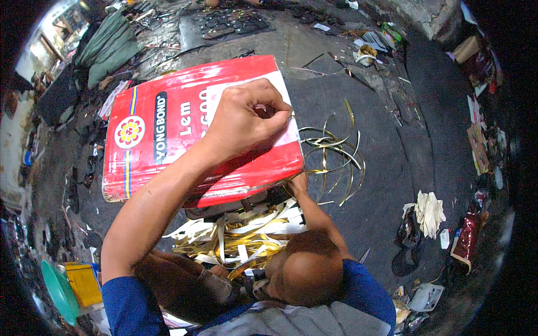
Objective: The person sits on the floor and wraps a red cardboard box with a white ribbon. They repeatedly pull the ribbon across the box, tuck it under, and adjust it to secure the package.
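A big red rectangular tin [168, 151] with a yellow flower emblem lies flat on the dark floor, a white sheet [283, 84] on its top right. My left hand [246, 117] reaches over the tin with fingers pinched together at the sheet's right edge, on what looks like a thin gold strip [291, 116]. My right hand [298, 183] presses against the tin's near right corner, its fingers hidden under the edge. Curled gold strips [330, 154] lie just right of the tin. A heap of gold and white strips [241, 235] sits below it, by my knee.
A white crumpled cloth [430, 211] and a red packet [467, 238] lie at the right. A teal bowl [59, 291] and a yellow box [84, 283] sit at lower left. A dark tray [224, 23] and a green cloth [112, 45] are farther off, amid scraps.
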Action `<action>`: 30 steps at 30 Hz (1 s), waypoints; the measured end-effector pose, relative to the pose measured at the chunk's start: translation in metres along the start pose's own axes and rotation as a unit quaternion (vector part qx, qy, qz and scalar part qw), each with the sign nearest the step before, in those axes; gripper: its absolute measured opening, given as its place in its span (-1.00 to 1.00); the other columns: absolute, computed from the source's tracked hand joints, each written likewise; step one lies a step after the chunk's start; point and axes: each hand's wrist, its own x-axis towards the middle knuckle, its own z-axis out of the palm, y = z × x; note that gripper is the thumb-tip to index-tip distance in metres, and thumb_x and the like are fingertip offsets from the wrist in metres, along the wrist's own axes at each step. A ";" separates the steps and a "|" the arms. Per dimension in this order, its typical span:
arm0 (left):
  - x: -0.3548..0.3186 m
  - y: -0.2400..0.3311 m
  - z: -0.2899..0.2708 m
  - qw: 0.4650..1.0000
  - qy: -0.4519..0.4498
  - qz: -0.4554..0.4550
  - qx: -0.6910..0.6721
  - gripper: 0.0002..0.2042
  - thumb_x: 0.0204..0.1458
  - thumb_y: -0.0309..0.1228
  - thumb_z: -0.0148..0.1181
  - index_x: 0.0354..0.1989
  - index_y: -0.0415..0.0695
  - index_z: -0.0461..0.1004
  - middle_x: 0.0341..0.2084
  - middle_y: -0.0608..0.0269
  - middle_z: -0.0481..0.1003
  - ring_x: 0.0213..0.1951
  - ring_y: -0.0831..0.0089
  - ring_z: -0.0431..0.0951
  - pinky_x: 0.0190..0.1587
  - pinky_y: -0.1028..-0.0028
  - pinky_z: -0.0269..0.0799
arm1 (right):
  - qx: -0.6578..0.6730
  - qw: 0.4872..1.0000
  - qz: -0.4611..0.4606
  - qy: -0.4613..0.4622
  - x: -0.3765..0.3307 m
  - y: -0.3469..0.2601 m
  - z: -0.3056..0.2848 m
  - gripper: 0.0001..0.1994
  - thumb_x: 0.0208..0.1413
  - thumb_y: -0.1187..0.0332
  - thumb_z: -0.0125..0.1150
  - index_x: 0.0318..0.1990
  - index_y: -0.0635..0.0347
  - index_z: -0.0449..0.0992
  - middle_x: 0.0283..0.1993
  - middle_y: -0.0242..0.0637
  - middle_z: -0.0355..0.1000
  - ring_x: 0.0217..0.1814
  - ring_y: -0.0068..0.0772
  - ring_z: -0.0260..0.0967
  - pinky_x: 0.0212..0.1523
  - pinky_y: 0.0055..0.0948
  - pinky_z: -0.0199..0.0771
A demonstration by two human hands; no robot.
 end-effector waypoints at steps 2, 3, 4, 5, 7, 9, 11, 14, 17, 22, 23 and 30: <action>-0.003 -0.003 -0.004 1.000 0.002 -0.015 0.007 -0.95 -0.01 -0.53 0.39 -0.44 -0.24 0.64 -0.49 0.22 0.59 -0.47 0.51 0.59 -0.41 0.48 0.49 | -0.029 0.999 0.014 -0.015 -0.013 -0.019 0.007 -0.78 -0.02 0.40 0.32 -0.19 0.19 0.74 -0.35 0.06 0.63 -0.28 0.01 0.66 -0.29 -0.06 0.61; -0.005 -0.005 -0.008 1.000 0.010 -0.003 0.025 -0.96 -0.01 -0.54 0.38 -0.42 -0.23 0.66 -0.47 0.23 0.59 -0.48 0.50 0.59 -0.41 0.49 0.48 | -0.128 0.991 0.001 -0.033 -0.018 -0.031 0.008 -0.77 -0.02 0.39 0.33 -0.19 0.22 0.73 -0.33 0.07 0.63 -0.26 0.01 0.66 -0.29 -0.05 0.61; -0.002 -0.003 -0.008 0.999 -0.002 0.015 0.036 -0.97 -0.01 -0.54 0.38 -0.41 -0.23 0.66 -0.47 0.23 0.59 -0.48 0.50 0.59 -0.41 0.49 0.48 | -0.226 0.973 -0.012 -0.040 -0.016 -0.032 0.003 -0.76 -0.02 0.37 0.33 -0.20 0.25 0.72 -0.32 0.09 0.63 -0.25 0.01 0.66 -0.28 -0.04 0.61; -0.001 -0.002 -0.010 0.998 -0.013 0.032 0.049 -0.97 -0.01 -0.54 0.37 -0.40 -0.23 0.67 -0.47 0.23 0.59 -0.48 0.49 0.59 -0.41 0.49 0.48 | -0.202 0.978 0.029 -0.044 -0.014 -0.034 0.000 -0.76 -0.02 0.35 0.34 -0.21 0.28 0.71 -0.30 0.12 0.63 -0.21 0.04 0.66 -0.25 -0.03 0.61; 0.002 0.000 -0.013 0.995 -0.036 0.064 0.073 -0.94 0.01 -0.56 0.34 -0.35 -0.20 0.69 -0.42 0.22 0.59 -0.46 0.48 0.59 -0.40 0.49 0.49 | -0.151 0.981 0.111 -0.053 -0.009 -0.033 -0.004 -0.75 0.00 0.30 0.35 -0.25 0.33 0.69 -0.25 0.19 0.62 -0.15 0.09 0.66 -0.19 -0.01 0.62; 0.012 0.008 -0.001 0.990 -0.050 0.106 0.076 -0.91 0.02 -0.57 0.33 -0.31 -0.20 0.69 -0.38 0.21 0.59 -0.44 0.47 0.59 -0.39 0.49 0.49 | -0.237 0.969 0.064 -0.011 0.010 -0.013 -0.026 -0.74 0.01 0.29 0.35 -0.28 0.35 0.68 -0.21 0.23 0.61 -0.11 0.12 0.65 -0.13 0.02 0.62; 0.004 0.002 -0.004 0.986 -0.067 0.126 0.089 -0.85 0.03 -0.60 0.32 -0.21 -0.19 0.69 -0.29 0.19 0.58 -0.39 0.44 0.59 -0.36 0.47 0.52 | -0.286 0.957 0.044 -0.011 0.003 -0.006 -0.023 -0.73 0.03 0.29 0.33 -0.28 0.37 0.66 -0.18 0.27 0.60 -0.07 0.18 0.63 -0.06 0.05 0.62; -0.003 -0.006 -0.014 0.987 -0.084 0.115 0.081 -0.85 0.08 -0.62 0.32 -0.19 -0.20 0.69 -0.27 0.17 0.59 -0.38 0.48 0.60 -0.40 0.53 0.49 | -0.301 0.952 0.047 -0.022 -0.006 -0.014 -0.015 -0.71 0.07 0.30 0.26 -0.25 0.43 0.64 -0.13 0.34 0.57 -0.02 0.30 0.59 0.03 0.10 0.59; -0.001 -0.006 -0.013 0.971 -0.068 0.182 0.139 -0.81 0.05 -0.66 0.35 -0.17 -0.19 0.68 -0.28 0.17 0.59 -0.34 0.43 0.62 -0.35 0.49 0.53 | -0.301 0.952 0.056 -0.018 -0.009 -0.009 -0.021 -0.67 0.10 0.31 0.18 -0.22 0.50 0.62 -0.09 0.40 0.54 0.01 0.40 0.54 0.07 0.12 0.57; -0.004 -0.002 -0.022 0.968 -0.076 0.175 0.164 -0.78 0.01 -0.62 0.41 -0.14 -0.18 0.68 -0.25 0.17 0.60 -0.28 0.32 0.66 -0.28 0.42 0.59 | -0.316 0.948 0.039 -0.014 -0.002 0.011 -0.021 -0.68 0.12 0.30 0.17 -0.20 0.47 0.64 -0.10 0.36 0.55 0.05 0.36 0.53 0.11 0.11 0.55; 0.008 0.001 -0.006 0.966 -0.083 0.201 0.138 -0.77 0.01 -0.62 0.41 -0.14 -0.17 0.68 -0.25 0.17 0.60 -0.28 0.31 0.66 -0.28 0.41 0.59 | -0.349 0.937 0.026 0.005 0.013 0.045 -0.054 -0.68 0.13 0.30 0.17 -0.19 0.46 0.64 -0.10 0.35 0.55 0.07 0.34 0.53 0.13 0.11 0.55; 0.011 0.001 -0.011 0.935 -0.054 0.288 0.201 -0.82 0.05 -0.64 0.38 -0.18 -0.17 0.67 -0.26 0.15 0.64 -0.36 0.36 0.65 -0.34 0.51 0.57 | -0.383 0.924 0.003 -0.001 0.009 0.039 -0.047 -0.68 0.15 0.29 0.19 -0.20 0.45 0.66 -0.10 0.33 0.56 0.10 0.29 0.53 0.13 0.08 0.54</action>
